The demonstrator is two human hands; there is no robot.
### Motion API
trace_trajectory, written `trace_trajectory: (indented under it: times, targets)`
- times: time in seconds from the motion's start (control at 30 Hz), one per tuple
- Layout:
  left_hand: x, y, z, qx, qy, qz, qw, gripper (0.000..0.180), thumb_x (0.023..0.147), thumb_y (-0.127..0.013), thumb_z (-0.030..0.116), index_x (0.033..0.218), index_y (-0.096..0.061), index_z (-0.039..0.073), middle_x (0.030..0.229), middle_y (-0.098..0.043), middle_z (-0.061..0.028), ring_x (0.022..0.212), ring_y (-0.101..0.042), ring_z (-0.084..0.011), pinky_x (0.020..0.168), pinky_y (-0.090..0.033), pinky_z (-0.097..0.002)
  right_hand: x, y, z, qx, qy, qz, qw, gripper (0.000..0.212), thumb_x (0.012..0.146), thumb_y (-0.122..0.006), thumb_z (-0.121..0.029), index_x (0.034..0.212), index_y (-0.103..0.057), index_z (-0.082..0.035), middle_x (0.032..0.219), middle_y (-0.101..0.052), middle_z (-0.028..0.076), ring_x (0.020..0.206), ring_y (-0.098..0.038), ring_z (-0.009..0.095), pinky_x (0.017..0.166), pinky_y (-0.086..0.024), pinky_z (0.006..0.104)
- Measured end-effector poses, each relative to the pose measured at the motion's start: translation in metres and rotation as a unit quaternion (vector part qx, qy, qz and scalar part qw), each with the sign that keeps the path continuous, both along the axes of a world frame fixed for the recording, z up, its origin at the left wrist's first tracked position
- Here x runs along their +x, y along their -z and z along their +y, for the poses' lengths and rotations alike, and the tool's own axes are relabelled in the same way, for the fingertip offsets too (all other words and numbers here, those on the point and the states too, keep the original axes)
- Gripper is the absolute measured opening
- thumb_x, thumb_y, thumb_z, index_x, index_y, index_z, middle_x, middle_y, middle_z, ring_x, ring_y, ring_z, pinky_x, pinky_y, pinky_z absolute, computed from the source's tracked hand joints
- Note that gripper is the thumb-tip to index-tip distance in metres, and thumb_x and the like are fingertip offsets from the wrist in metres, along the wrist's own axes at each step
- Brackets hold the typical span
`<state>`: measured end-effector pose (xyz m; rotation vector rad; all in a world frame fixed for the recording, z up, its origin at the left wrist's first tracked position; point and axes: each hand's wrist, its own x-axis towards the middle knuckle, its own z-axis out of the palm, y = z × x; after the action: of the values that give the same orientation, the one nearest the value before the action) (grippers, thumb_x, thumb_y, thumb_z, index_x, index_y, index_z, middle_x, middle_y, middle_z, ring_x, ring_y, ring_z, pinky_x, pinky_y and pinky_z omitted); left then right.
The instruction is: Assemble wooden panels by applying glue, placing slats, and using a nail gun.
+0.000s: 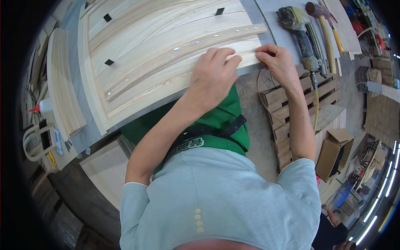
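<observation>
Close by, the left hand (211, 77) curls over a pale wooden panel (146, 52) on the desk (278, 39), and the right hand (280, 66) pinches near its corner; I can't tell whether either grips anything. Beyond lies a glue-beaded wooden strip (177, 51).

The panel (150, 46) looks matt wood, the white drops (176, 48) glossy, the apron (223, 110) cloth.
</observation>
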<state>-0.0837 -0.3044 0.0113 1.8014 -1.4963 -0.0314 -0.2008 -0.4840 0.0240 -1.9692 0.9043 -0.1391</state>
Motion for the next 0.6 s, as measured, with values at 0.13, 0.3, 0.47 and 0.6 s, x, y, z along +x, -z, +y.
trace_trajectory:
  times: [0.13,0.3,0.47,0.6]
  targets:
    - [-0.008,0.009,-0.031,0.011,0.014,-0.046,0.999,0.034,0.068,-0.072,0.006,0.099,-0.058,0.006,0.101,-0.058,-0.0086,0.095,-0.054,-0.0283,0.081,-0.045,-0.0386,-0.001,0.006,0.002,-0.015,-0.007,-0.021,1.0,0.017,0.085,-0.063,-0.014,0.094,-0.068,-0.001,0.069,-0.06,0.001,0.061,-0.051,0.007,0.055,-0.042,0.0227]
    - [-0.01,0.015,-0.035,0.016,0.014,-0.075,0.997,0.027,0.069,-0.07,0.006,0.092,-0.057,0.008,0.095,-0.058,-0.0065,0.09,-0.054,-0.0267,0.076,-0.044,-0.0377,-0.014,-0.009,-0.022,-0.087,0.015,-0.087,0.992,0.016,0.087,-0.063,-0.014,0.096,-0.069,-0.002,0.071,-0.06,-0.003,0.063,-0.05,0.004,0.056,-0.041,0.0197]
    - [-0.009,0.016,-0.035,0.007,0.01,-0.063,0.998,0.024,0.069,-0.07,0.005,0.091,-0.059,0.007,0.095,-0.058,-0.0062,0.091,-0.053,-0.0265,0.077,-0.043,-0.0375,-0.02,-0.039,-0.087,-0.233,0.053,-0.069,0.969,0.035,0.082,-0.067,-0.023,0.106,-0.063,0.002,0.082,-0.067,0.014,0.076,-0.064,0.024,0.071,-0.05,0.0339]
    - [-0.009,0.018,-0.035,0.001,0.013,-0.052,0.999,0.02,0.07,-0.069,0.006,0.088,-0.06,0.007,0.096,-0.059,-0.0049,0.092,-0.053,-0.026,0.078,-0.043,-0.0376,-0.008,-0.022,-0.113,-0.448,0.024,0.038,0.893,0.044,0.082,-0.067,-0.027,0.115,-0.059,0.001,0.087,-0.065,0.016,0.081,-0.063,0.029,0.074,-0.049,0.0367]
